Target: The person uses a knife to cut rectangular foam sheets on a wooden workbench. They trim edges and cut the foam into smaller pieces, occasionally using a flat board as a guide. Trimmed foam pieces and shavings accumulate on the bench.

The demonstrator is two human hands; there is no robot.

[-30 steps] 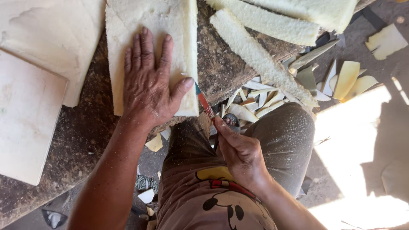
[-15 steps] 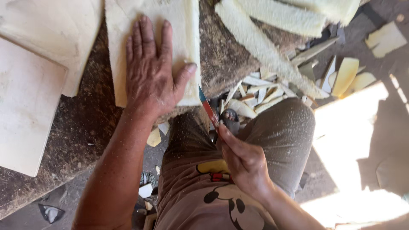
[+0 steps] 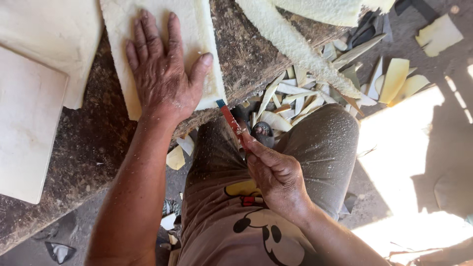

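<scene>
Left hand (image 3: 162,74) flat on foam slab (image 3: 197,29)

Red blade (image 3: 229,120), pale cream slab (image 3: 162,19)

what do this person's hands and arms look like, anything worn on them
Both the left hand and the right hand are bare: no gloves, rings or watch show. The forearms are bare too, with no sleeves in view, and are flecked with fine pale dust.

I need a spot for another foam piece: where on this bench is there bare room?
Bare bench top shows between the pale board and the foam slab under the left hand, and again between that slab and the long foam strip. The floor offcuts beyond the right hand and its red blade are crowded.
</scene>
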